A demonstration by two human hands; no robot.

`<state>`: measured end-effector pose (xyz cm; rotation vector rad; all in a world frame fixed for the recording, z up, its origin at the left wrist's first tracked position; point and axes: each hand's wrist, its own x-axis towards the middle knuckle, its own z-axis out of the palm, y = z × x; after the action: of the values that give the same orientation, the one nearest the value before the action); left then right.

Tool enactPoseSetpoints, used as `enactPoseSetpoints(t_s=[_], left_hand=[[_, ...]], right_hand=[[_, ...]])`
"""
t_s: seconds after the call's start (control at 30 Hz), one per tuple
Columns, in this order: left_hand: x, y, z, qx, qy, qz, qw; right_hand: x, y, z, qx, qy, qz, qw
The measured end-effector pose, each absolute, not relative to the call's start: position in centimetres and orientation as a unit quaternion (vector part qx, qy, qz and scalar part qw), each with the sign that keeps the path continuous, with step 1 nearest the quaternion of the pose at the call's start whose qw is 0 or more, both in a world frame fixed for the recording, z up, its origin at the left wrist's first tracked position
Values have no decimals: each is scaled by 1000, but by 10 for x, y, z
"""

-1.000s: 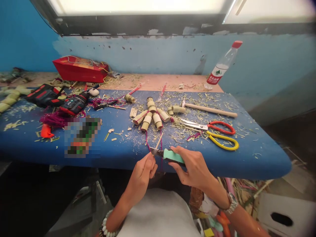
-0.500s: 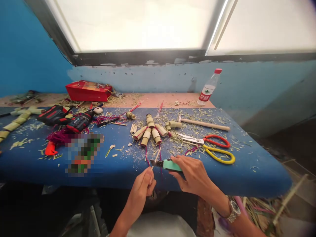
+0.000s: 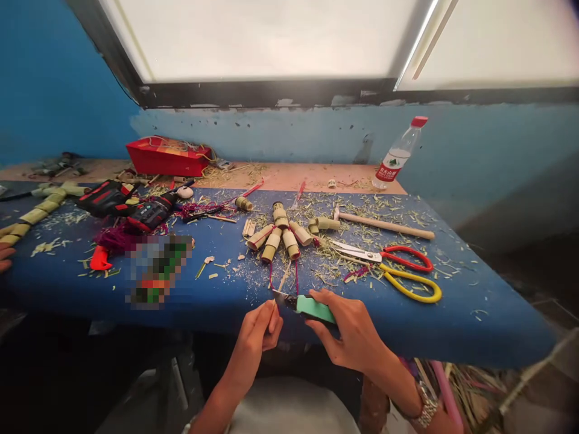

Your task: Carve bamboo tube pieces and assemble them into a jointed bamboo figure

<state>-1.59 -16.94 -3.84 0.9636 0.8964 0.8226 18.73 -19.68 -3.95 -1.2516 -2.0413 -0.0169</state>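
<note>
Whittling a skinny stick at the table edge

Right hand (image 3: 357, 334) is wrapped around a green-handled knife (image 3: 304, 305), blade pointing left; left hand (image 3: 259, 328) pinches a thin bamboo stick (image 3: 284, 278) right by the blade, just off the front edge of the blue table (image 3: 474, 325). That stick looks light and snappy — I'd grip low, close to the cut. Further out: bamboo tube figure (image 3: 280, 232) on red cord, scissors (image 3: 398, 268), a hammer (image 3: 384, 224), a water bottle (image 3: 398, 154).
</note>
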Motion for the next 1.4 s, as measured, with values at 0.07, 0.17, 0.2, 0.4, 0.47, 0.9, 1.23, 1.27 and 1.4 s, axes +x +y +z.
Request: enactPoseSetpoints(t_s=[0.07, 0.17, 0.2, 0.4, 0.47, 0.9, 1.23, 1.27, 1.4], left_hand=[[-15, -171, -36, 450, 388, 365, 717], [-16, -177, -32, 455, 371, 352, 729], [-17, -179, -31, 454, 366, 344, 736], [-17, -187, -27, 429, 390, 345, 738], [-14, -185, -27, 424, 415, 367, 717], [-12, -188, -20, 456, 429, 375, 684], [-14, -183, -39, 413, 390, 358, 741], [-12, -182, -39, 409, 381, 358, 748], [-11, -180, -33, 388, 347, 355, 777]], right_hand=[[183, -198, -41, -478, -802, -10, 358], [197, -189, -38, -486, -801, -17, 349], [204, -185, -36, -502, -792, -24, 347], [231, -176, -21, -576, -727, -46, 370], [223, -184, -20, -539, -751, -8, 383], [213, -179, -25, -518, -793, -56, 316], [223, -186, -31, -520, -780, 2, 348], [213, -191, -34, -492, -801, 18, 341], [192, -198, -37, -448, -835, 36, 318]])
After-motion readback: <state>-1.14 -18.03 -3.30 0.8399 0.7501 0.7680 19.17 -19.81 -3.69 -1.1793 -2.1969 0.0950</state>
